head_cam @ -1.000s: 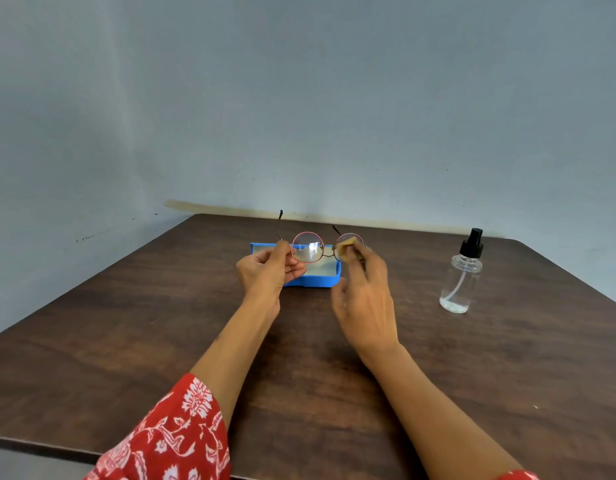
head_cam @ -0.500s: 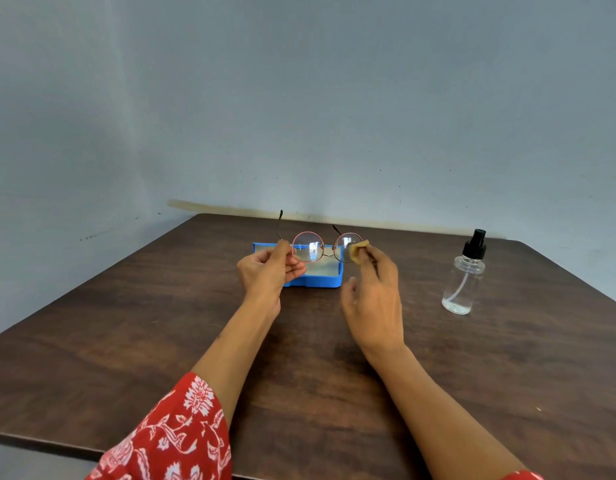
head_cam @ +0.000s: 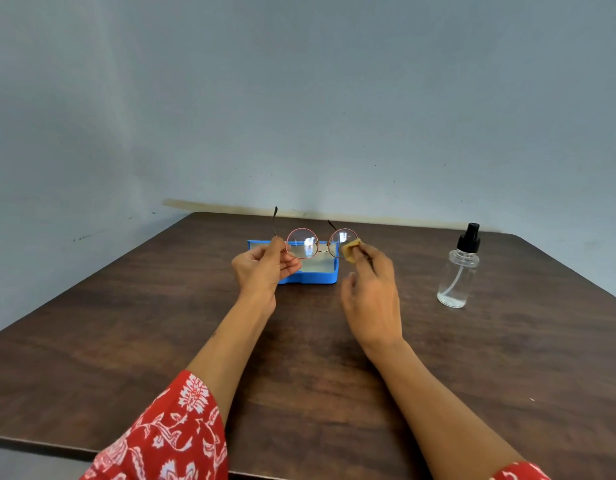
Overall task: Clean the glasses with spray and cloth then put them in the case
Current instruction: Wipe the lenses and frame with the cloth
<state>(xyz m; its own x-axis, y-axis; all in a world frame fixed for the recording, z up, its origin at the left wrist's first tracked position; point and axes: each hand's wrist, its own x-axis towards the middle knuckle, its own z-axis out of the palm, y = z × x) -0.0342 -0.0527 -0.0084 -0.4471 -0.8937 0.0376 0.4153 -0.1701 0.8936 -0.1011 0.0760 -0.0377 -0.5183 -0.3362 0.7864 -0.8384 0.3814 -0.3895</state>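
Round glasses (head_cam: 303, 243) with a thin reddish frame are held upright above the table, temples pointing away from me. My left hand (head_cam: 261, 268) pinches the frame at its left hinge. My right hand (head_cam: 370, 292) holds a small yellow cloth (head_cam: 351, 249) pressed against the right lens. Behind the glasses an open blue case (head_cam: 320, 277) lies on the table, partly hidden by my left hand. The clear spray bottle (head_cam: 459, 271) with a black nozzle stands to the right, apart from both hands.
The dark wooden table (head_cam: 126, 341) runs to a grey wall at the back and left. Its near edge crosses the bottom of the view. My red patterned sleeves show at the bottom.
My right hand with the cloth has slid from the middle of the right lens to its right edge. The left hand and the glasses stay almost still.
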